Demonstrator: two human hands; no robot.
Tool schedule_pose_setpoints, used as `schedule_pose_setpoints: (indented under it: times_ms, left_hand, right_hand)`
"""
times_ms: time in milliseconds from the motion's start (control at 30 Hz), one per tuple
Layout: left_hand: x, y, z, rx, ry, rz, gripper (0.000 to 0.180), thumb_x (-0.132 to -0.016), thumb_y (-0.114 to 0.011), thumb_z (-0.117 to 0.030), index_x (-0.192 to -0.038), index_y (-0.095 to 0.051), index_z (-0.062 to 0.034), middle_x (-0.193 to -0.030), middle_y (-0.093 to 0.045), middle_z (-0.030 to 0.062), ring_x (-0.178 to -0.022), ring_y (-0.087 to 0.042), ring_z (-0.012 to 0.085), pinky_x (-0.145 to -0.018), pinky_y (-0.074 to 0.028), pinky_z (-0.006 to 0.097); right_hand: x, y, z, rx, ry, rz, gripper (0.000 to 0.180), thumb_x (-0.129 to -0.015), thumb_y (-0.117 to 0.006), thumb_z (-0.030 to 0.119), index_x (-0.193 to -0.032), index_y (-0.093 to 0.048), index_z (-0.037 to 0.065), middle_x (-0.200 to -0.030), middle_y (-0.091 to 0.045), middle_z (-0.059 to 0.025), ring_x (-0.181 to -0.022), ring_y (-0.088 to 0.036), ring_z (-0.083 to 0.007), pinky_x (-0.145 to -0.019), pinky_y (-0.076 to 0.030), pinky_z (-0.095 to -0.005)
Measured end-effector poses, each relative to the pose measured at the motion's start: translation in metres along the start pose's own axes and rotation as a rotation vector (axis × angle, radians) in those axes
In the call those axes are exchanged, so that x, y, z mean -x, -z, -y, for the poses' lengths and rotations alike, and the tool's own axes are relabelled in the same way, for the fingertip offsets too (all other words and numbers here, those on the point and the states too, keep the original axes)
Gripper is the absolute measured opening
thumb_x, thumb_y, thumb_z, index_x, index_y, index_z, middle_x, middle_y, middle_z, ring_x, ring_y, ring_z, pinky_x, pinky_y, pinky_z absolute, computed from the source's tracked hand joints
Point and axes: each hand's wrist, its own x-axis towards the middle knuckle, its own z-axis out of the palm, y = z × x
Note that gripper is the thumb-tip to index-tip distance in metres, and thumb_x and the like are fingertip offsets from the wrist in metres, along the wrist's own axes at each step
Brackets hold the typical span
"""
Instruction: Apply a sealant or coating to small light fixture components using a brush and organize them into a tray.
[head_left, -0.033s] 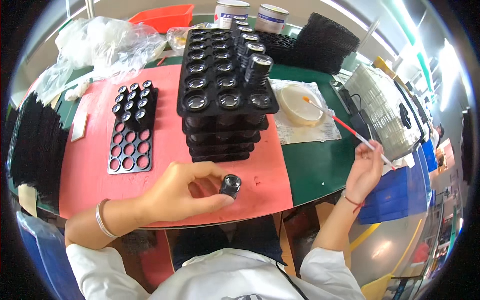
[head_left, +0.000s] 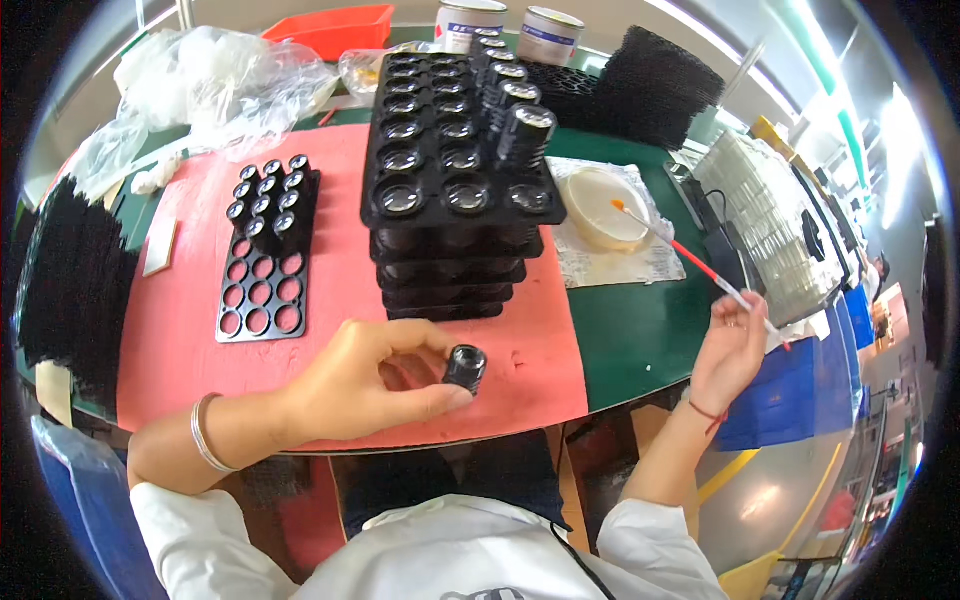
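Note:
Between thumb and fingers of my left hand (head_left: pixel 370 385) is a small black cylindrical lens (head_left: pixel 466 369), upright, its glassy end facing up over the front of the pink mat. My right hand (head_left: pixel 733 345) pinches a thin paintbrush (head_left: pixel 702 266) with a red and white handle. The brush's orange tip is over a shallow round dish (head_left: pixel 592 222) of pale contents. In front of me stands a tall stack of black trays (head_left: pixel 430 228), with similar lenses in the top one and several standing higher along its right side. A black holed rack (head_left: pixel 246 285) to the left holds several more lenses at its far end.
Clear plastic bags (head_left: pixel 215 85), a red bin (head_left: pixel 330 32) and two cans (head_left: pixel 550 38) line the back. Black mesh sheets (head_left: pixel 655 90) lie back right, near a box of clear trays (head_left: pixel 765 200). Black bristly material (head_left: pixel 75 280) borders the left; a pale strip (head_left: pixel 160 247) lies beside it.
The whole view has shifted slightly. Both hands keep the same hold on the lens and the paintbrush.

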Motion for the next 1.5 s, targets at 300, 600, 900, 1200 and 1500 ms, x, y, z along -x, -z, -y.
schedule_pose_setpoints:
  times_ms: [300,600,900,1200,1500]
  left_hand:
    - [-0.005,0.003,0.009,0.282,0.095,-0.02,0.02,-0.074,-0.07,-0.008,-0.086,-0.056,-0.0002,-0.078,-0.059,0.0,-0.073,-0.055,0.0052,-0.066,-0.045,0.02]
    - [-0.003,0.001,0.01,0.292,0.066,-0.035,0.03,-0.072,-0.073,-0.021,-0.08,-0.058,0.0028,-0.076,-0.059,0.0031,-0.072,-0.053,0.0051,-0.068,-0.046,0.02]
    - [-0.004,0.003,0.014,0.344,0.012,0.035,0.027,-0.078,-0.068,-0.016,-0.094,-0.058,0.0033,-0.084,-0.061,0.0031,-0.078,-0.055,0.0056,-0.073,-0.046,0.02]
    - [0.0,0.005,0.012,0.323,-0.039,0.097,0.029,-0.078,-0.065,-0.006,-0.104,-0.056,0.002,-0.093,-0.062,0.0056,-0.085,-0.058,0.0105,-0.075,-0.047,0.024]
    - [0.018,0.042,-0.016,-0.012,-0.14,0.12,0.031,-0.068,-0.074,-0.009,-0.093,-0.059,-0.0007,-0.085,-0.062,0.004,-0.074,-0.058,0.0094,-0.064,-0.046,0.022]
  right_hand:
    - [0.076,-0.018,0.006,-0.335,-0.095,0.225,0.017,-0.089,-0.046,0.02,-0.082,-0.039,0.006,-0.069,-0.036,-0.0024,-0.065,-0.033,-0.0136,-0.062,-0.03,-0.0284]
    - [0.086,-0.03,0.0,-0.18,-0.089,0.277,0.022,-0.087,-0.05,0.024,-0.078,-0.039,0.007,-0.064,-0.037,-0.0023,-0.06,-0.031,-0.0122,-0.058,-0.026,-0.0277]
    - [0.084,-0.027,-0.002,-0.051,-0.008,0.311,0.02,-0.086,-0.049,0.024,-0.079,-0.04,0.007,-0.065,-0.04,-0.0034,-0.06,-0.033,-0.0131,-0.058,-0.027,-0.0284]
    - [0.082,-0.024,-0.01,-0.18,-0.052,0.233,0.017,-0.086,-0.047,0.02,-0.079,-0.041,0.007,-0.067,-0.04,-0.0033,-0.063,-0.033,-0.0134,-0.059,-0.028,-0.0282]
    - [0.084,-0.023,-0.008,-0.349,-0.082,0.148,0.015,-0.085,-0.046,0.019,-0.078,-0.038,0.007,-0.066,-0.033,-0.0016,-0.063,-0.029,-0.0126,-0.059,-0.025,-0.0285]
